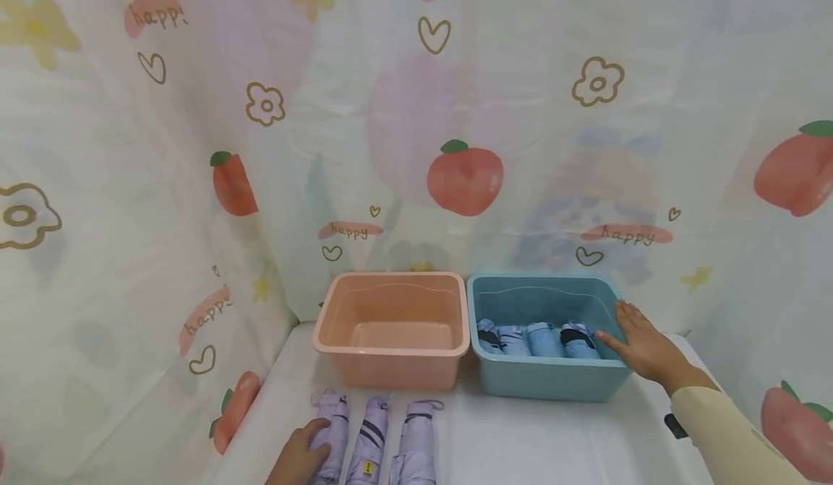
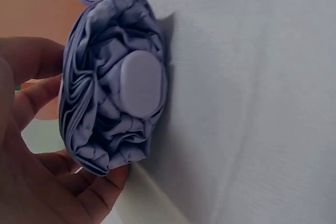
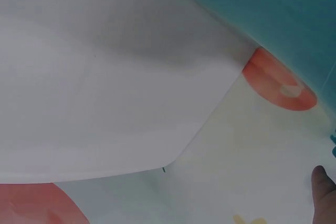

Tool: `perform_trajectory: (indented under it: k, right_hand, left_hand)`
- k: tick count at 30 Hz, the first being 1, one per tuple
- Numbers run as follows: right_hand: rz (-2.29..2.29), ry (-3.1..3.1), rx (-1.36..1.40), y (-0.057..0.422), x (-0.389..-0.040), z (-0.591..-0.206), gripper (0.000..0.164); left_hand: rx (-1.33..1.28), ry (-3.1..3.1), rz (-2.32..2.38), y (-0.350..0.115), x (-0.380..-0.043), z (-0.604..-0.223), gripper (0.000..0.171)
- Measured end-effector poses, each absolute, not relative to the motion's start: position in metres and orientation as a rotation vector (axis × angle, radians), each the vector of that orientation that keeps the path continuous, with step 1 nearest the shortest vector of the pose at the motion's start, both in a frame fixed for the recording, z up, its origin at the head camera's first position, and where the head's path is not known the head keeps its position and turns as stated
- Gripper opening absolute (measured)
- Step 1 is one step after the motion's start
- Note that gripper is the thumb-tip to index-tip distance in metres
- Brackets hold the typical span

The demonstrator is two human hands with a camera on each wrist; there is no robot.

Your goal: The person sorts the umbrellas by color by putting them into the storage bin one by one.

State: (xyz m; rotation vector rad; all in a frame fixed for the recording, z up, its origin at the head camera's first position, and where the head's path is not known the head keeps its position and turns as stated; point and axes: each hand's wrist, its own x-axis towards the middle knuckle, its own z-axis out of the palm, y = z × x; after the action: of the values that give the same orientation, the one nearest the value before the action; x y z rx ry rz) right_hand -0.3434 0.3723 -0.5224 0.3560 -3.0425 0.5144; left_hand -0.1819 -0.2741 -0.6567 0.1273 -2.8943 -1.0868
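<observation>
Three folded lilac umbrellas lie side by side at the front of the table. My left hand [image 1: 301, 453] grips the leftmost umbrella [image 1: 334, 434], thumb and fingers on its two sides; the left wrist view shows its gathered fabric and oval end cap [image 2: 142, 84]. Beside it are the middle umbrella [image 1: 369, 438], with a yellow tag, and the right umbrella [image 1: 416, 445]. My right hand [image 1: 651, 344] rests with straight fingers at the right rim of the blue bin [image 1: 553, 380]. Several folded blue umbrellas [image 1: 544, 340] lie in that bin.
A pink bin [image 1: 393, 369] stands directly left of the blue one, its bare floor showing. Both bins are on a white-covered table [image 1: 520, 441]. A printed curtain [image 1: 520, 109] hangs close behind and along both sides.
</observation>
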Motion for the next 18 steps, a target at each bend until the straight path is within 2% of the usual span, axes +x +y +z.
perform_trajectory:
  k: [12,18]
  right_hand:
    - [0.509,-3.037,0.359,0.377,-0.344,-0.525,0.095]
    - [0.529,-3.035,0.378,0.377,-0.344,-0.523,0.097]
  left_hand:
    - [0.025,-2.914,-1.197,-0.255,-0.19,-0.645,0.044]
    - [0.073,-2.908,-1.168,-0.248,-0.19,-0.642,0.045]
